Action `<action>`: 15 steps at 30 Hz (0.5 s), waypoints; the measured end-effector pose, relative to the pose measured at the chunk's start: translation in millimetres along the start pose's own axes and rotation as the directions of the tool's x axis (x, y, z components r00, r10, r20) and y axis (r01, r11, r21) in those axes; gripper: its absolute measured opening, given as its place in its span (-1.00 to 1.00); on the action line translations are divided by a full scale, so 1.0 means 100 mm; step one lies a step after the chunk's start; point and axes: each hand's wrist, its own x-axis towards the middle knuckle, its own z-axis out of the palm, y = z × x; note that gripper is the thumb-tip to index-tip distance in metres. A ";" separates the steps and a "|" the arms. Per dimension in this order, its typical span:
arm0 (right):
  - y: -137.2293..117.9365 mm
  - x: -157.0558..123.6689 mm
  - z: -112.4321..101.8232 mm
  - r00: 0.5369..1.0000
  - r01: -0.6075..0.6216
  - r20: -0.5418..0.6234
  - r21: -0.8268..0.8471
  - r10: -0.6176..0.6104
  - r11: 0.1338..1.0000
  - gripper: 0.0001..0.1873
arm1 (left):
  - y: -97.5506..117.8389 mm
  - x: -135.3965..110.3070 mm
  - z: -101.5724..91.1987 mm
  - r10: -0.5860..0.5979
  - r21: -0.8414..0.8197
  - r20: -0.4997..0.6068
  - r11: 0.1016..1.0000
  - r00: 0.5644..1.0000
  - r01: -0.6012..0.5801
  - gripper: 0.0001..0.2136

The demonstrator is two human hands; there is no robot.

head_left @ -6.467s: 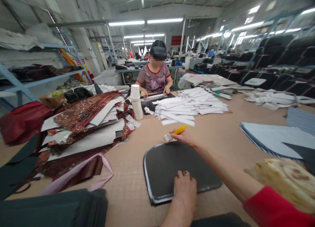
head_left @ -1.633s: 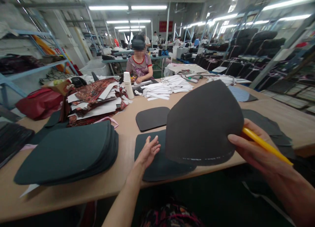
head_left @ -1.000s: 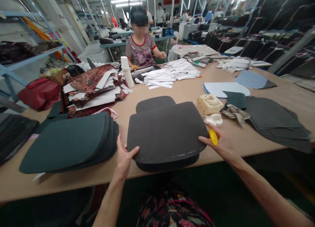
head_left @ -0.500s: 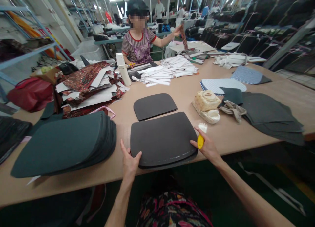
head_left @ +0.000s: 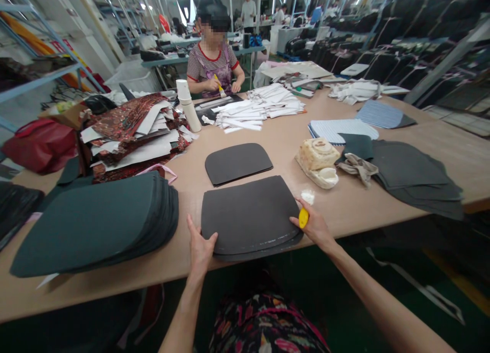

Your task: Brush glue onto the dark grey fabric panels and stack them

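Both hands are down at the near edge of the bench (head_left: pixel 283 138): the left hand (head_left: pixel 201 245) grips the near-left corner of the dark panel (head_left: pixel 248 215), thumb on top and fingers spread along its edge. The right hand (head_left: pixel 316 228) is curled around a yellow-handled brush (head_left: pixel 303 217), its thumb touching the panel's right edge. That panel lies flat on a second panel (head_left: pixel 268 250), whose rim peeks out beneath. Just beyond sits a smaller dark panel (head_left: pixel 237 161). Left of it all is a thick stack of dark panels (head_left: pixel 95 225), with patterned sheets (head_left: pixel 130 128) behind. To the right are a cream lump (head_left: pixel 317 156) and loose dark sheets (head_left: pixel 409 171). Across the bench a co-worker (head_left: pixel 214 67) sits beside white strips (head_left: pixel 260 108).
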 end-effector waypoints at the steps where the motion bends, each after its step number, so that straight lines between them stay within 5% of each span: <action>1: -0.01 0.00 0.00 1.000 -0.003 0.006 -0.011 0.004 1.000 -0.32 | 0.02 -0.01 0.00 0.003 0.049 -0.017 0.999 1.000 -0.002 0.04; 15: -0.07 0.00 -0.04 0.997 -0.075 0.005 -0.035 0.075 0.997 -0.31 | 0.01 0.07 0.09 0.071 0.424 -0.100 0.906 0.992 -0.022 -0.07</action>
